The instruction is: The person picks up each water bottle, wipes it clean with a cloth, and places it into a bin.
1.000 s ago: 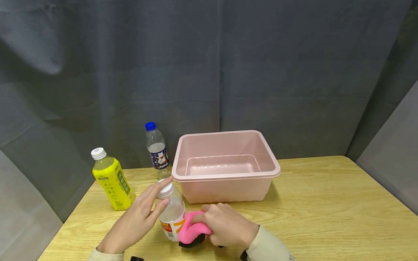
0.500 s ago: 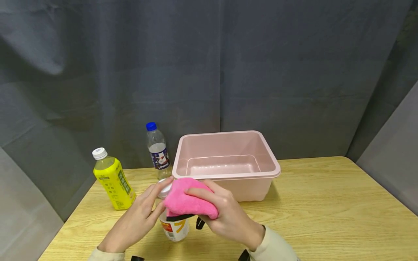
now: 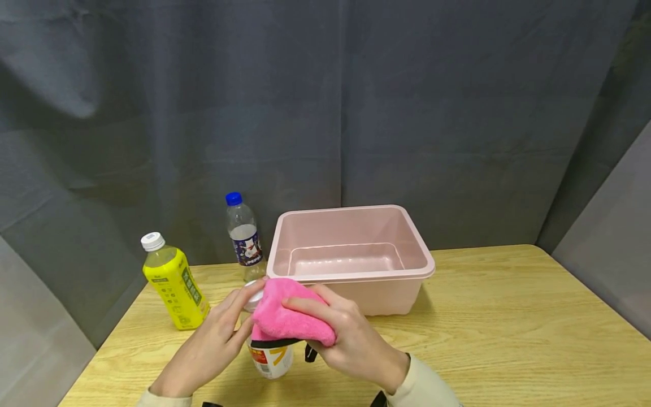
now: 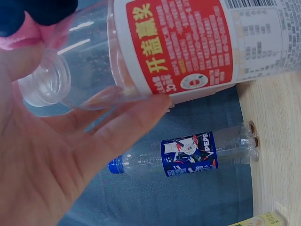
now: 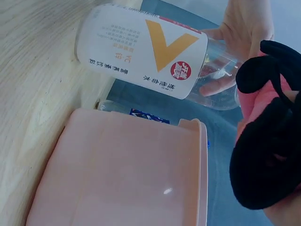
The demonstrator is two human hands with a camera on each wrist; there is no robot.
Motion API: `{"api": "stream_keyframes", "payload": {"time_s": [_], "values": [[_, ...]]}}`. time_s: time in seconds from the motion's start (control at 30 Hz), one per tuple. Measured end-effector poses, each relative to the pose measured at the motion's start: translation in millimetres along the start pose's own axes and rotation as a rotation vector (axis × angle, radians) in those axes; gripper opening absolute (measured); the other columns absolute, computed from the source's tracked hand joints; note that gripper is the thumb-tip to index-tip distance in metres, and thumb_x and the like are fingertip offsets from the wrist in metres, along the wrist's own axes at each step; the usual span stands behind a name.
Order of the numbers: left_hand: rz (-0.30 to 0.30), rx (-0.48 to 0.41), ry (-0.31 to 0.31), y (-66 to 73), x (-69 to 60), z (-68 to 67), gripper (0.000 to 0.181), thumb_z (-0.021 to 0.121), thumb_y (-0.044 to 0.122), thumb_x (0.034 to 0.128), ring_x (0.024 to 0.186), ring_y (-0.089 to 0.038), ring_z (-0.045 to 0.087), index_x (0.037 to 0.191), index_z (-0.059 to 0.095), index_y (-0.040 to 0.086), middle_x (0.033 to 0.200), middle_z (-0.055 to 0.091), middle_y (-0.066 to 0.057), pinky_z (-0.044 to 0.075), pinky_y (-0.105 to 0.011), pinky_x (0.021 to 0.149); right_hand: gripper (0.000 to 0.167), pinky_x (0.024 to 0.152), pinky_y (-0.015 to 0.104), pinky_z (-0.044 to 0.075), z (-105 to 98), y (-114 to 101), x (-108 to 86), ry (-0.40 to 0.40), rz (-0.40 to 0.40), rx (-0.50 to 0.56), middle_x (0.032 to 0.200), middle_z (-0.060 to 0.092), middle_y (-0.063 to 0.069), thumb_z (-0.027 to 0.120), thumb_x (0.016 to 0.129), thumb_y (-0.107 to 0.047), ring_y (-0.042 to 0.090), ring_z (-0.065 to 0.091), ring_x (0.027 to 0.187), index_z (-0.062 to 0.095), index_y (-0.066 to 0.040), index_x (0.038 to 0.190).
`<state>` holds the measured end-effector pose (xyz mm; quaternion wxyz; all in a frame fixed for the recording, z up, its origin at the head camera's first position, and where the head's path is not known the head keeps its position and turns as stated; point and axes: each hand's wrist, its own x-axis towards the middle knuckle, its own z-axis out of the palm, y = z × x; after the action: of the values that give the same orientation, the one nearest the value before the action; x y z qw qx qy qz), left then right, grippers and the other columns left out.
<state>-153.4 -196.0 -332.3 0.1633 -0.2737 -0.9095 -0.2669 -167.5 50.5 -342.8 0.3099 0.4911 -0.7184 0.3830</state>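
My left hand [image 3: 213,342] holds a clear bottle [image 3: 274,362] round its neck and shoulder, below the white cap [image 3: 252,301]. The bottle stands on the table; its white label carries red and an orange V [image 5: 169,44]. In my right hand [image 3: 351,342] is a soft pink plush thing [image 3: 292,316] with black edging, gripped between thumb and fingers. It is up against the bottle's upper side and hides part of it in the head view. Its rounded black fuzzy parts [image 5: 261,155] show in the right wrist view; its exact kind is unclear.
A pink plastic bin [image 3: 351,277] sits behind my right hand. Left of it stands a blue-capped Pepsi bottle [image 3: 248,243]. Farther left is a yellow-labelled bottle [image 3: 178,288] with a white cap. A dark curtain [image 3: 325,113] hangs behind the wooden table [image 3: 508,316].
My right hand has lifted the pink plush from the table beside the bottle's base up to its shoulder and cap. My left hand has stayed at the bottle's neck.
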Motion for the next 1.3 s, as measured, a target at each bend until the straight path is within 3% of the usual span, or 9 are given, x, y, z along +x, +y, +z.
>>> {"api": "stream_keyframes", "payload": {"time_s": [0.33,0.57,0.67,0.73,0.9,1.03,1.2,1.3], "values": [[-0.022,-0.057,-0.01,0.6,1.5,0.1,0.049,0.062,0.018,0.103,0.123,-0.025,0.06,0.15,0.047,0.018,0.138,0.059,-0.002,0.052,-0.051,0.098,0.054,0.062,0.013,0.043,-5,-1,-3.0,-0.18,0.105,-0.123,0.096,0.058,-0.004,0.068,0.07,0.015,0.007,0.052,0.072,0.072,-0.019,0.111],[-0.032,-0.053,-0.002,2.0,1.6,0.1,0.049,0.061,0.02,0.1034,0.121,-0.025,0.061,0.15,0.047,0.019,0.136,0.06,-0.003,0.053,-0.051,0.096,0.049,0.055,0.015,0.039,-6,-3,-5.4,-0.338,0.166,-0.21,0.089,0.057,-0.004,0.07,0.065,0.015,0.007,0.049,0.066,0.07,-0.02,0.1],[-0.029,-0.056,0.001,2.0,1.6,0.2,0.048,0.061,0.019,0.1037,0.121,-0.025,0.061,0.15,0.047,0.019,0.138,0.059,-0.004,0.054,-0.05,0.094,0.045,0.053,0.02,0.04,0,-1,-10.5,-0.45,0.208,-0.262,0.084,0.055,-0.006,0.072,0.063,0.012,0.008,0.051,0.066,0.068,-0.023,0.092],[-0.025,-0.053,0.003,2.0,1.6,0.1,0.048,0.059,0.02,0.1044,0.122,-0.026,0.06,0.151,0.046,0.019,0.139,0.058,-0.004,0.054,-0.051,0.095,0.044,0.053,0.022,0.042,6,1,-15.6,-0.571,0.246,-0.299,0.083,0.056,-0.008,0.075,0.062,0.008,0.007,0.053,0.067,0.069,-0.024,0.091],[-0.021,-0.042,-0.007,3.3,1.6,0.8,0.048,0.059,0.022,0.1047,0.123,-0.026,0.06,0.151,0.046,0.02,0.138,0.058,-0.002,0.052,-0.052,0.097,0.046,0.057,0.022,0.044,24,9,-28.8,-0.823,0.352,-0.34,0.082,0.057,-0.01,0.079,0.066,0.003,0.003,0.05,0.067,0.077,-0.025,0.102],[-0.044,-0.046,-0.017,3.5,1.6,0.3,0.048,0.058,0.023,0.1051,0.126,-0.027,0.058,0.152,0.045,0.02,0.142,0.056,-0.003,0.051,-0.053,0.098,0.05,0.058,0.022,0.043,27,11,-32.0,-0.84,0.386,-0.328,0.08,0.055,-0.01,0.078,0.065,0.006,0.004,0.047,0.065,0.077,-0.025,0.105],[-0.051,-0.048,-0.015,3.6,0.9,-0.1,0.049,0.058,0.023,0.1053,0.126,-0.027,0.058,0.152,0.044,0.021,0.14,0.057,-0.003,0.051,-0.054,0.098,0.049,0.057,0.021,0.042,23,12,-30.4,-0.822,0.358,-0.313,0.079,0.054,-0.011,0.079,0.064,0.006,0.004,0.047,0.064,0.076,-0.026,0.102],[-0.043,-0.045,-0.004,3.4,0.5,0.5,0.049,0.059,0.022,0.1048,0.124,-0.026,0.058,0.152,0.045,0.021,0.138,0.058,-0.002,0.051,-0.053,0.098,0.046,0.058,0.022,0.043,18,11,-26.7,-0.77,0.324,-0.312,0.078,0.054,-0.011,0.081,0.065,0.003,0.004,0.05,0.066,0.075,-0.026,0.1]]}}
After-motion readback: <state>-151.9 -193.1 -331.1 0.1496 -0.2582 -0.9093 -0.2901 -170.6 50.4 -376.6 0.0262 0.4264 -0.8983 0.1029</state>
